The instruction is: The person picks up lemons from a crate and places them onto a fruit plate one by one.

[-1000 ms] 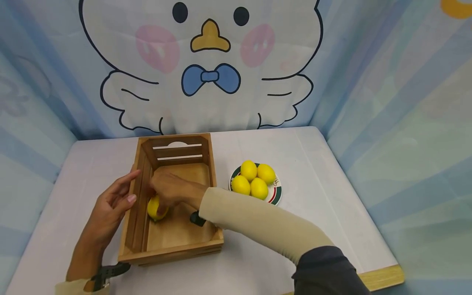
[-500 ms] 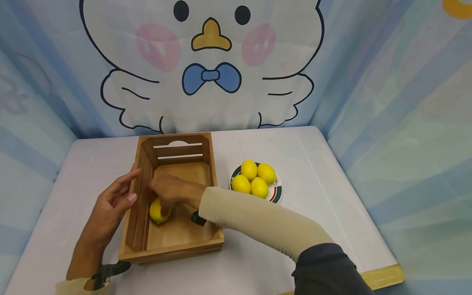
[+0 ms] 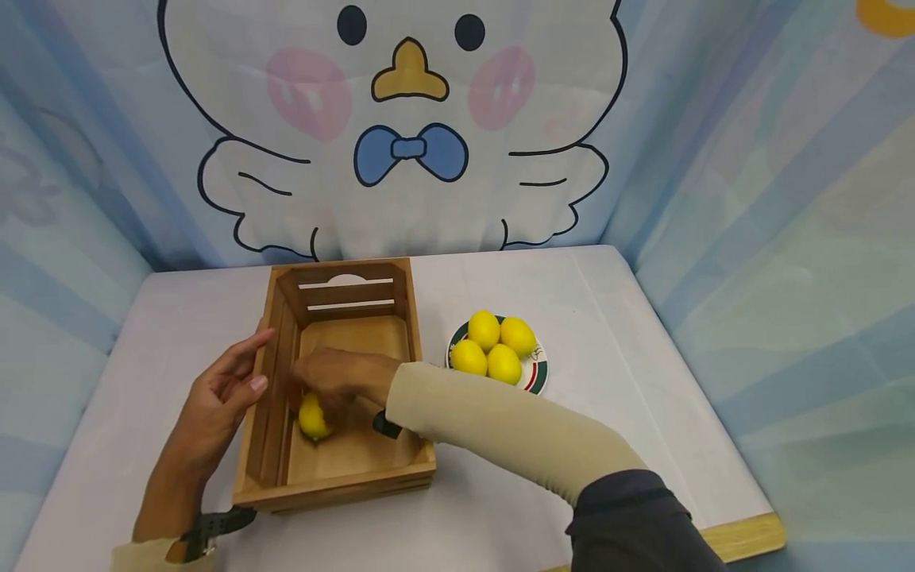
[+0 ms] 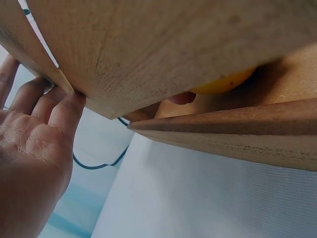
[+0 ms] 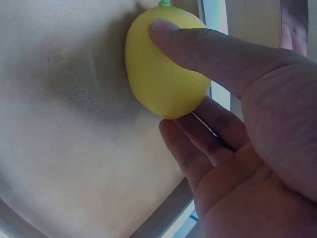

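Note:
A yellow lemon lies low inside a wooden slatted crate, near its left wall. My right hand reaches into the crate and grips this lemon. In the right wrist view, the thumb lies across the lemon, with fingers on its far side and a green stem tip showing. My left hand stays outside the crate. Its fingertips touch the outer left wall, as the left wrist view shows at the slat gap, where the hand is spread along the wood.
Right of the crate, a round plate with a green and red rim bears several lemons. A white cloth covers the table, with a wooden edge at the front right. Patterned curtains hang around the table.
Inside the crate, the lemon has shifted slightly toward the front and right and turned in my right hand. The left hand has stayed at the left wall.

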The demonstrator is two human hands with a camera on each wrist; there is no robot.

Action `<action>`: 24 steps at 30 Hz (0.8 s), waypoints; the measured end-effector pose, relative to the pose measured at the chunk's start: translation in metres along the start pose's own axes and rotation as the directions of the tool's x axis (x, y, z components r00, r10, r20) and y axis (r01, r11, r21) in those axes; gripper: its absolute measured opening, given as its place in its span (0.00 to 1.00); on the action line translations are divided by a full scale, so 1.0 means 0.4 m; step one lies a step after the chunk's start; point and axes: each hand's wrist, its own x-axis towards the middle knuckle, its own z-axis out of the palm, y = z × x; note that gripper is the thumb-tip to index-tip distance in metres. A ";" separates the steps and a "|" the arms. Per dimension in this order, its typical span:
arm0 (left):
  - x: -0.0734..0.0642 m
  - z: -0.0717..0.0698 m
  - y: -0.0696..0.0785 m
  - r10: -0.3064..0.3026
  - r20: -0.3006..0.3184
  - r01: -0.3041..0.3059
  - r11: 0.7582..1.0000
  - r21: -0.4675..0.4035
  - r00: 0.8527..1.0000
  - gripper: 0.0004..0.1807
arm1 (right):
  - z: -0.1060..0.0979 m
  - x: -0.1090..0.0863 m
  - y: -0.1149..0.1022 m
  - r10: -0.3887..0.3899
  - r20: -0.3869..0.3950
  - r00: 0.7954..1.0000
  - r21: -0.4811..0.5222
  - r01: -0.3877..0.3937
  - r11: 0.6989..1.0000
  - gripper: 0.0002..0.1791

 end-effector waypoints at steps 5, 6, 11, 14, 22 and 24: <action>0.002 0.001 -0.001 0.004 0.000 -0.004 1.000 -0.002 1.000 0.34 | -0.005 -0.005 0.005 -0.009 0.020 1.000 0.038 0.008 0.999 0.27; 0.002 0.001 0.000 0.003 -0.001 -0.003 1.000 0.000 1.000 0.34 | -0.007 -0.006 0.006 -0.012 0.030 0.999 0.042 0.010 0.999 0.27; 0.000 0.002 0.001 0.005 0.002 -0.005 1.000 -0.014 1.000 0.34 | -0.017 -0.006 0.011 -0.041 0.068 0.997 0.064 0.037 0.997 0.29; -0.001 0.003 0.000 0.012 0.006 -0.012 1.000 -0.022 1.000 0.34 | -0.022 -0.007 0.012 -0.073 0.086 0.994 0.074 0.066 0.995 0.30; -0.002 0.004 0.003 0.007 0.008 -0.007 1.000 -0.018 1.000 0.34 | -0.030 -0.009 0.017 -0.205 0.144 0.968 0.170 0.180 0.969 0.30; -0.003 0.003 0.003 0.006 0.006 -0.006 1.000 -0.020 1.000 0.34 | -0.033 -0.010 0.018 -0.230 0.148 0.962 0.192 0.201 0.961 0.30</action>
